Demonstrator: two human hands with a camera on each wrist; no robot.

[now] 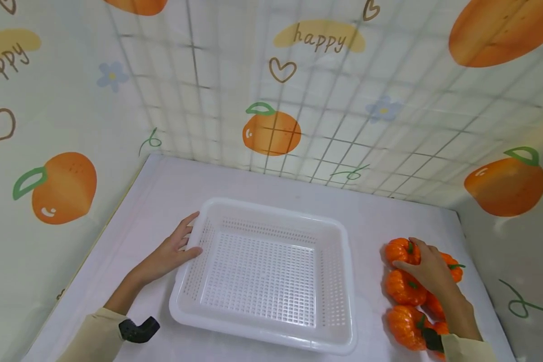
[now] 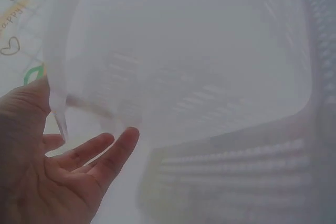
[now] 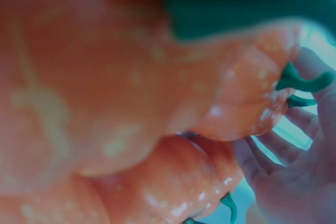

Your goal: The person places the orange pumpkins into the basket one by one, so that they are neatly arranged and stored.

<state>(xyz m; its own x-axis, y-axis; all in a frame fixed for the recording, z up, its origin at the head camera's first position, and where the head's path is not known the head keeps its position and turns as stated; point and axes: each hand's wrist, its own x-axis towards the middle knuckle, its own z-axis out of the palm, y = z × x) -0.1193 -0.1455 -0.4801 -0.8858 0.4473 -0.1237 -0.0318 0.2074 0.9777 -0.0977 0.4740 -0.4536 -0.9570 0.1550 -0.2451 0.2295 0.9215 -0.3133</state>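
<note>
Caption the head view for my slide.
Left hand holding a white basket by its rim, right hand around one orange pumpkin among several.

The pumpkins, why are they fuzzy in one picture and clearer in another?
Right wrist view: the nearest pumpkin is blurry, probably too close; head view: the pumpkins look sharper, with shiny glints; left wrist view: the basket looks pale and hazy.

Free lane between basket and pumpkins; raised rim, neighbouring pumpkins obstruct.

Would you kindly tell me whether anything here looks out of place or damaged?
Nothing stands out: the white basket sits roughly square on the table, the orange pumpkins are grouped to its right, and no spill or damage shows.
</note>
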